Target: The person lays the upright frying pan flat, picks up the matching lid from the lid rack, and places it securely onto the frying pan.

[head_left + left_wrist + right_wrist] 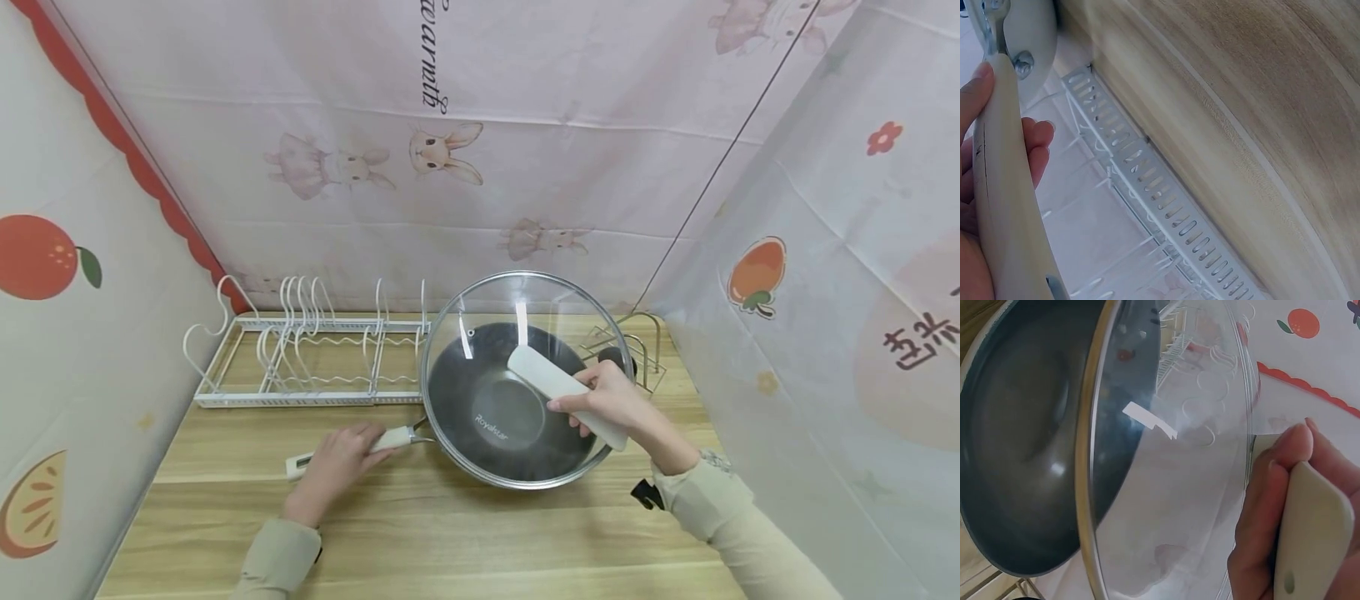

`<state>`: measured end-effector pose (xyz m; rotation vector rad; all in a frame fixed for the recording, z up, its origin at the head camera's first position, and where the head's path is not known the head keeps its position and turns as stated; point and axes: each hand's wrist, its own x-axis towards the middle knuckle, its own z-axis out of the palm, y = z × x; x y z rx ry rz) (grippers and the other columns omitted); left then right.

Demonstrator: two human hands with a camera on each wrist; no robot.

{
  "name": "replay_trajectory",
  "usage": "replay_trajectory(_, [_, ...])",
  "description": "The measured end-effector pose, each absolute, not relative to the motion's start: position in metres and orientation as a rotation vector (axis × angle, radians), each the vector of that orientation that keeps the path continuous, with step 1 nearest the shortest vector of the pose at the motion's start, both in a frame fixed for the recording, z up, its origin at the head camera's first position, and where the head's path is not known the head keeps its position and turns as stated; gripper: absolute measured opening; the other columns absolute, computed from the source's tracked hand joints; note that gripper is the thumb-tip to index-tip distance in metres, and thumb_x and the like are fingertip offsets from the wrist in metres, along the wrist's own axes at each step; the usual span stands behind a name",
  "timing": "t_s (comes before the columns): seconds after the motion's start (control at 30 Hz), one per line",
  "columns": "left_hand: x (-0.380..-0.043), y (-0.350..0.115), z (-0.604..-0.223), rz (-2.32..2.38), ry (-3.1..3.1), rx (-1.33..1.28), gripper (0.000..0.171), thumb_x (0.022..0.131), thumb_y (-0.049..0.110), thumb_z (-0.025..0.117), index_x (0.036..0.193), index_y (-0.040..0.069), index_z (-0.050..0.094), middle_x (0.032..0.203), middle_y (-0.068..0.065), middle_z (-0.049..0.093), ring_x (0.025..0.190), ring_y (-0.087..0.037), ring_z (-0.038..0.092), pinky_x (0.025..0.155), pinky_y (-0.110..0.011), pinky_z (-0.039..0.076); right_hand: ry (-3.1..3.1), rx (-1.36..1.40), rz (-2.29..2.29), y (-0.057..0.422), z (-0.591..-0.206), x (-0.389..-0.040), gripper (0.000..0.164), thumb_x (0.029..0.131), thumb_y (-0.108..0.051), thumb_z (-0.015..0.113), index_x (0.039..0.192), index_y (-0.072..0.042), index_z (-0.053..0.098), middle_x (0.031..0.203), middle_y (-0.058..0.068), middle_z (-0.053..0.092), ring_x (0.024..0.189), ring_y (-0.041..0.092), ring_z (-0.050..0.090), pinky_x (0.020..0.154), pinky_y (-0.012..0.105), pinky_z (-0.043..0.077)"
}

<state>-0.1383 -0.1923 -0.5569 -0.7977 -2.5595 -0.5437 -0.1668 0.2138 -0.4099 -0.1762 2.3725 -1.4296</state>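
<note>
My left hand (341, 457) grips the cream handle (1010, 175) of a dark wok (1016, 425), its fingers wrapped round it in the left wrist view. "Royalstar" is printed on the wok's inside base. Over the wok is a clear glass lid (525, 293) with a metal rim. My right hand (611, 398) holds the lid by its long cream grip (1313, 531). From the right wrist, a gap shows between lid and wok, and the lid stands tilted to the wok's opening. In the head view the lid overlaps nearly all of the wok.
A white wire dish rack (300, 400) stands behind my left hand, against the back wall. At the back right is a gold-coloured wire rack (657, 337), partly hidden by the lid. Printed cloth walls border the wooden table (420, 533) at the back and both sides.
</note>
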Motion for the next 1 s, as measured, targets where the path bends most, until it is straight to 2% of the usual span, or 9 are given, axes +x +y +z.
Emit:
replay_trajectory(0.33, [-0.139, -0.193, -0.560, -0.539, -2.510, -0.814, 0.038, 0.068, 0.019, 0.089, 0.092, 0.000, 0.068, 0.081, -0.011, 0.070, 0.060, -0.023, 0.065, 0.048, -0.035, 0.054, 2.321, -0.112, -1.408, 0.212, -0.432, -0.179, 0.028, 0.079, -0.018, 0.083, 0.085, 0.005, 0.070, 0.059, 0.013, 0.064, 0.043, 0.018, 0.060, 0.048, 0.039, 0.057])
replay_trajectory(0.6, [-0.139, -0.194, -0.561, -0.542, -2.532, -0.798, 0.038, 0.071, 0.022, 0.089, 0.094, -0.002, 0.069, 0.084, -0.012, 0.071, 0.063, -0.025, 0.067, 0.051, -0.036, 0.056, 2.242, -0.083, -1.464, 0.212, -0.453, -0.190, 0.027, 0.079, -0.017, 0.083, 0.082, 0.007, 0.068, 0.057, 0.012, 0.063, 0.041, 0.016, 0.059, 0.048, 0.043, 0.058])
replay_trajectory(0.8, [-0.139, -0.194, -0.563, -0.541, -2.549, -0.789, 0.039, 0.072, 0.022, 0.088, 0.096, -0.002, 0.070, 0.086, -0.014, 0.071, 0.065, -0.026, 0.068, 0.053, -0.037, 0.057, 2.193, -0.049, -1.479, 0.212, -0.468, -0.195, 0.029, 0.080, -0.014, 0.081, 0.083, 0.010, 0.067, 0.055, 0.010, 0.062, 0.040, 0.014, 0.057, 0.042, 0.030, 0.053])
replay_trajectory(1.0, [-0.139, -0.194, -0.562, -0.541, -2.537, -0.796, 0.039, 0.071, 0.021, 0.089, 0.096, -0.002, 0.070, 0.085, -0.013, 0.071, 0.063, -0.025, 0.067, 0.052, -0.036, 0.057, 2.203, -0.005, -1.468, 0.210, -0.481, -0.199, 0.028, 0.078, -0.015, 0.082, 0.082, 0.009, 0.068, 0.054, 0.011, 0.062, 0.039, 0.014, 0.056, 0.040, 0.028, 0.051])
